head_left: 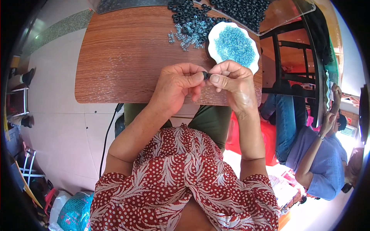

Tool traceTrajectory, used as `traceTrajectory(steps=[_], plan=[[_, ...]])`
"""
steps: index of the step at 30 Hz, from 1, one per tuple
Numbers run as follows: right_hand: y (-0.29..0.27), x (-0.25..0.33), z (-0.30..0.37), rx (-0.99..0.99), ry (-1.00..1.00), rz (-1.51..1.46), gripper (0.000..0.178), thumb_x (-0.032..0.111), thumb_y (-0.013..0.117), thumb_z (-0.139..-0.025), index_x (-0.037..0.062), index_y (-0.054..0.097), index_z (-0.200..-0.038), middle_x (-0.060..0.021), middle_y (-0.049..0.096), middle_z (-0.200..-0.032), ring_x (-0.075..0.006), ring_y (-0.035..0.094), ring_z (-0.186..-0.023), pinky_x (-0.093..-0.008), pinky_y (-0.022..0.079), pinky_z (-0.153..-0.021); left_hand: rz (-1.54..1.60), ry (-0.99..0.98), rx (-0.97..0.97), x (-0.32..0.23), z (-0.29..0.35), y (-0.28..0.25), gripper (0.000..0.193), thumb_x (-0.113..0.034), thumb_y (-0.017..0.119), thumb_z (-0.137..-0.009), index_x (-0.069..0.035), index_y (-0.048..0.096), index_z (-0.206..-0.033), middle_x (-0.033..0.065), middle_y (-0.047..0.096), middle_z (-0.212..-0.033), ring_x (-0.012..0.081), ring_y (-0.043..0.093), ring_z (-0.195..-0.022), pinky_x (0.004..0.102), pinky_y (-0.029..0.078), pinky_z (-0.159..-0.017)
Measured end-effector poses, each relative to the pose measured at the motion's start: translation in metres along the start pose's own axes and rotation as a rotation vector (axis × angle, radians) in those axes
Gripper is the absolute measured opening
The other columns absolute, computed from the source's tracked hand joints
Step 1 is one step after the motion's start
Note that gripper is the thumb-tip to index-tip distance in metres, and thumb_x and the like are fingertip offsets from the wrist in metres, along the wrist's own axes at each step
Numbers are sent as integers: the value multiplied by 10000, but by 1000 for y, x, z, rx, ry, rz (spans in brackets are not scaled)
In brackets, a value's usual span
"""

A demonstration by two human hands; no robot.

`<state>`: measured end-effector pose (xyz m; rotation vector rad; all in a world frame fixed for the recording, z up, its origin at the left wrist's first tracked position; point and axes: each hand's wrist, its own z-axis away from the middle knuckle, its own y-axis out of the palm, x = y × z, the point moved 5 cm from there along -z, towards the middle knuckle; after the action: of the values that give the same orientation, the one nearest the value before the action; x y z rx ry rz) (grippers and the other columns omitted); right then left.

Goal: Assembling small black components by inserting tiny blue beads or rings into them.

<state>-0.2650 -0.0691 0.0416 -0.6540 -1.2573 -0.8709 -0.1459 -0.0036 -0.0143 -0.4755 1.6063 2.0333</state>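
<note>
Over the near edge of the wood-grain table [119,50], my left hand [175,82] and my right hand [237,79] meet fingertip to fingertip. A small black round plastic part [207,75] sits between them, pinched by thumb and forefinger from both sides. My fingers cover much of it, so I cannot tell whether it is one piece or two joined. Just beyond my right hand stands a white scalloped dish [211,48] of tiny clear bluish pieces [235,44]. Left of the dish lie loose clear spiral-looking pieces [190,36], beside a heap of black ring-shaped parts [183,11].
A clear-edged tray [285,21] with many more black parts [243,11] lies at the far right. Another person in a blue top [327,161] sits to the right, hands raised. A red stool [246,142] stands below the table's right side. A black cable [108,134] hangs at left.
</note>
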Motion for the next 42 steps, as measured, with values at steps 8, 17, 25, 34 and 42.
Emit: traceTrajectory(steps=[8, 17, 25, 34, 42], plan=[[-3, -2, -7, 114, 115, -108, 156, -31, 705, -673, -16, 624, -806, -64, 631, -725, -102, 575, -621, -204, 439, -554, 9, -61, 46, 1, -2, 1, 152, -54, 603, -817, 50, 580, -925, 85, 583, -696, 129, 529, -524, 274, 434, -432], [1, 10, -4, 92, -58, 218, 153, -43, 681, -707, 2, 650, -850, -17, 620, -777, -65, 550, -713, -191, 438, -656, 63, -102, 4, 6, -5, -3, 157, -51, 585, -827, 50, 568, -945, 97, 579, -699, 140, 526, -522, 287, 420, -433], [6, 14, 4, -8, -178, 310, 132, -69, 650, -735, -7, 651, -852, -5, 602, -772, -60, 536, -718, -192, 441, -668, 60, -79, -34, 4, -6, -1, 147, -48, 578, -835, 52, 562, -941, 96, 574, -702, 134, 514, -522, 287, 412, -435], [5, 21, -1, 88, -351, 506, 162, -85, 669, -676, -3, 654, -815, -26, 604, -789, -91, 541, -721, -219, 451, -669, 68, -93, -5, 6, -4, -1, 143, -48, 586, -831, 52, 564, -931, 91, 574, -694, 132, 517, -524, 281, 414, -433], [-2, 15, -14, 272, -98, 283, 274, -73, 694, -617, 29, 685, -871, -17, 605, -798, -98, 557, -721, -227, 459, -681, -14, -120, 65, 3, -2, 5, 130, -40, 614, -800, 70, 599, -868, 100, 586, -661, 146, 542, -483, 252, 422, -394]])
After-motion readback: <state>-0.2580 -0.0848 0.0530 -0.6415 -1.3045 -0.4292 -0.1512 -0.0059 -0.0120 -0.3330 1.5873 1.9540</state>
